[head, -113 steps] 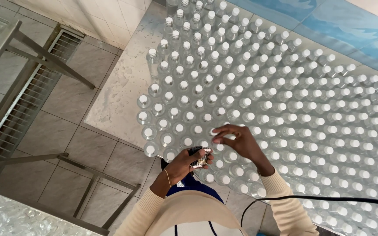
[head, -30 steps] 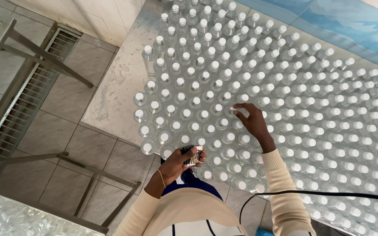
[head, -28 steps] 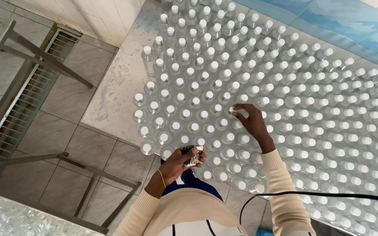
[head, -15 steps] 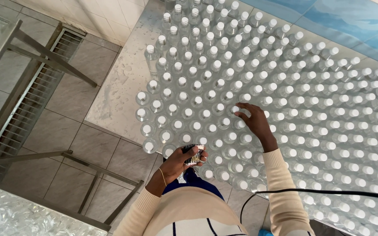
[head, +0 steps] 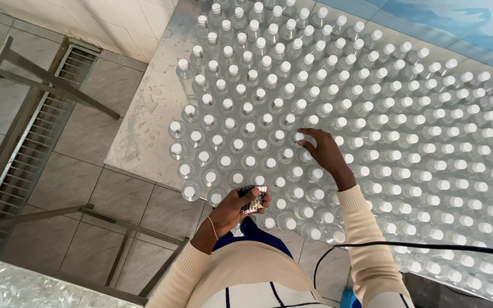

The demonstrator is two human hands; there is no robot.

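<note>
Across a wet, pale stone desk (head: 144,134), packed rows of clear plastic bottles with white caps (head: 406,131), upright and touching or nearly so, filling the surface from the near-left corner out to the far and right edges. Right hand (head: 324,155) stretched over the bottles a little way in from the near edge, fingers (head: 309,142) spread and slightly curled, tips on a white cap, nothing gripped. Left hand (head: 236,206) at the near edge, closed loosely around a small bunch of dark and pale bits (head: 254,199), too small to identify, just beside the nearest bottles. Cream knitted sleeves (head: 366,239) on both arms. Thin black cable (head: 417,246) looping over the right forearm. Left of the desk: grey tiled floor (head: 81,148), long metal drain grate (head: 29,142), grey metal frame legs (head: 52,85).
</note>
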